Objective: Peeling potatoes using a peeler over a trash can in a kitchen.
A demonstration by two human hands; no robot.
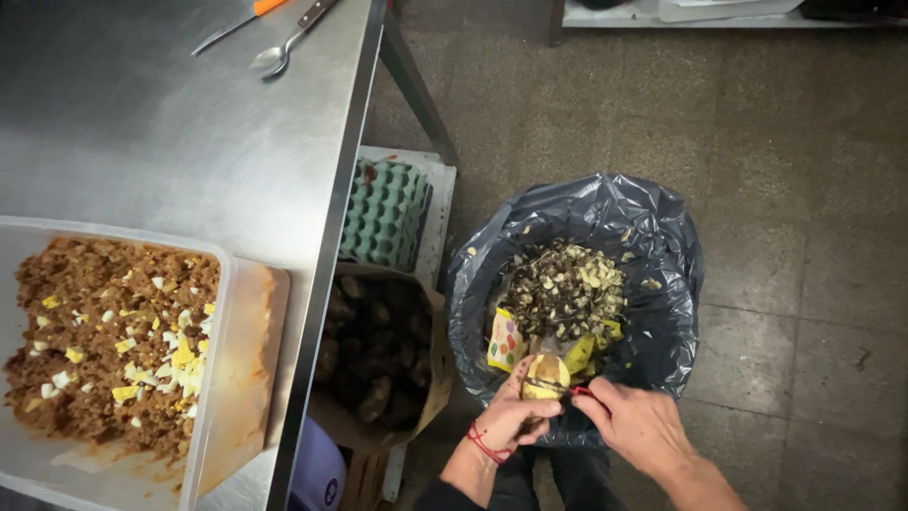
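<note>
Holding potato (546, 375) over bin, left hand (511, 416) curled round it from below, red string on wrist. Right hand (636, 424) pinching small red-handled peeler (570, 387), blade laid on potato top, fingers closed on handle. Both hands meet right above near rim of black bin bag (662, 246); peelings pile (565, 287) sits inside just beyond. Left of that, sack of potatoes (378, 350) under steel table (189, 123), green egg tray (383, 213) behind. Tub of mince with chopped egg (109, 345) on tabletop, spoon (274, 57) at far end.
</note>
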